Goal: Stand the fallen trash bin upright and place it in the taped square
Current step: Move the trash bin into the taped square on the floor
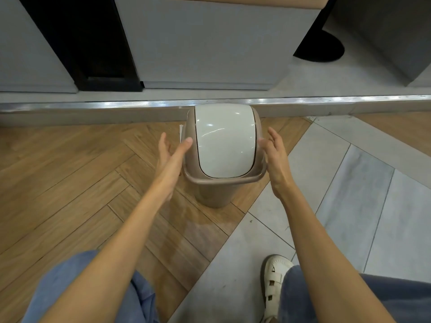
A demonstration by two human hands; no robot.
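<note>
The trash bin (pixel 210 192) stands upright on the wooden floor, a beige body with a white swing lid (pixel 224 141). A bit of white tape (pixel 181 134) shows at its left rear; the rest of the taped square is hidden under the bin. My left hand (pixel 171 157) is beside the bin's left rim, fingers spread, the thumb tip near or touching the rim. My right hand (pixel 276 157) hovers beside the right rim, fingers apart and slightly blurred. Neither hand holds anything.
A metal floor strip (pixel 326 101) and a raised step run just behind the bin. Grey cabinets (pixel 210 43) stand beyond it, with a black round base (pixel 324 50) at the right. Grey tiles (pixel 349 194) lie to the right. My sandaled foot (pixel 275 283) is at the lower right.
</note>
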